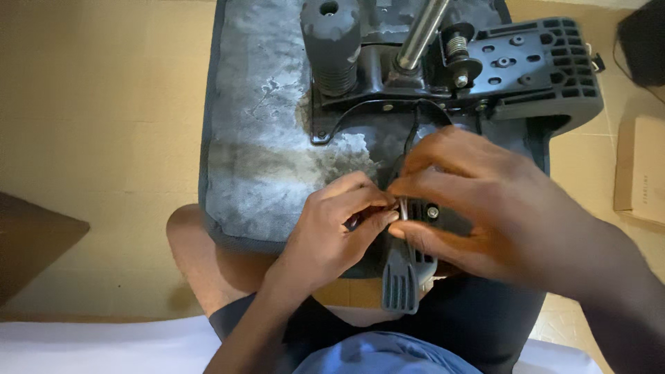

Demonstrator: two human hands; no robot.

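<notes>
An upturned office chair seat [263, 152] with worn grey underside rests against my knees. Its black metal mechanism plate [540, 69] and shiny gas cylinder [421, 31] sit at the top. My left hand [332, 228] pinches a small metal part at the black lever bracket [422, 211] near the seat's front edge. My right hand [478, 208] grips the same bracket from the right, fingers wrapped over it. A dark grey ribbed lever paddle [400, 280] hangs below the bracket. A black cable [410, 142] runs from the mechanism down to the hands.
Tan tiled floor [97, 125] lies all around. A cardboard box [641, 170] stands at the right edge, a dark object [644, 41] at the top right. A brown board corner [31, 239] shows at the left. A black ribbed cylinder [331, 45] rises at the top.
</notes>
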